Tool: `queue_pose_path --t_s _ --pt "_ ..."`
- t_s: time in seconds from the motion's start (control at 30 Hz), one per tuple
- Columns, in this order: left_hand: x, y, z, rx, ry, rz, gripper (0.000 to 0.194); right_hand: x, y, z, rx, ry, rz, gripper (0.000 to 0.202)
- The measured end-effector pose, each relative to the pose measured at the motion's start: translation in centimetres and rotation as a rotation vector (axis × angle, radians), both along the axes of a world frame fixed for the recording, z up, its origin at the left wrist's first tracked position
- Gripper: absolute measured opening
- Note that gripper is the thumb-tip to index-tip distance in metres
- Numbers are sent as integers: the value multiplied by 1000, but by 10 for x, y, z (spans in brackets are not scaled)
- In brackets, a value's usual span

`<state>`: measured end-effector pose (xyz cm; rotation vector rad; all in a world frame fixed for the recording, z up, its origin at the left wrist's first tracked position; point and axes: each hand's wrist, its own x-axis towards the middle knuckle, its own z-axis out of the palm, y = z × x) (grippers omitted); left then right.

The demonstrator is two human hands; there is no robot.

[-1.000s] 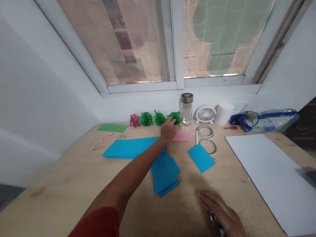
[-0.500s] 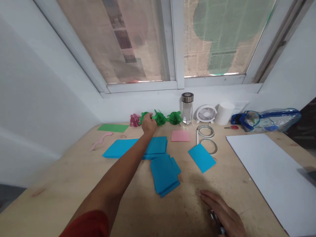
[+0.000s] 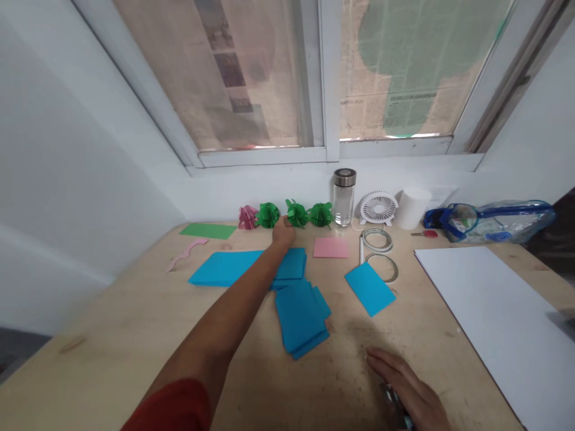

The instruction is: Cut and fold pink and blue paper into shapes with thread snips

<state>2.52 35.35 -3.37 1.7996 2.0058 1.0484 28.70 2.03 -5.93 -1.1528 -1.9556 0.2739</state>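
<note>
My left hand (image 3: 283, 232) reaches to the back of the table and touches the front of the middle green paper flower (image 3: 296, 213); its fingertips are partly hidden. To its left stand another green flower (image 3: 268, 215) and a pink one (image 3: 248, 217), and a third green flower (image 3: 320, 214) is to the right. Near the front, my right hand (image 3: 408, 386) rests on the table with its fingers curled over a dark, shiny metal object (image 3: 395, 404). Blue paper sheets (image 3: 300, 317) lie stacked between the hands, with a wide blue stack (image 3: 224, 268) under my left forearm.
A glass bottle (image 3: 344, 197), small white fan (image 3: 378, 208), white roll (image 3: 412, 208) and clear pouch (image 3: 503, 221) line the wall. Coiled cable (image 3: 377, 240), a single blue card (image 3: 370, 288), a pink card (image 3: 330, 247) and large white sheets (image 3: 489, 311) lie on the table.
My left hand has moved right, from the left green flower to the middle one. The view has shifted slightly. My right hand stays in place on the table.
</note>
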Motion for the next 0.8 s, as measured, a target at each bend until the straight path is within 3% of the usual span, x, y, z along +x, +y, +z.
queue_pose_path --t_s 0.27,0.43,0.8 --pt "-4 2 7 -53 -28 73 36 0 0 -2 -19 -5 12 58" --pt "-9 11 12 -93 22 42 29 3 1 -8 -27 -23 14 57" --pt "-12 27 8 -248 141 47 34 1 1 -12 -58 20 0 64"
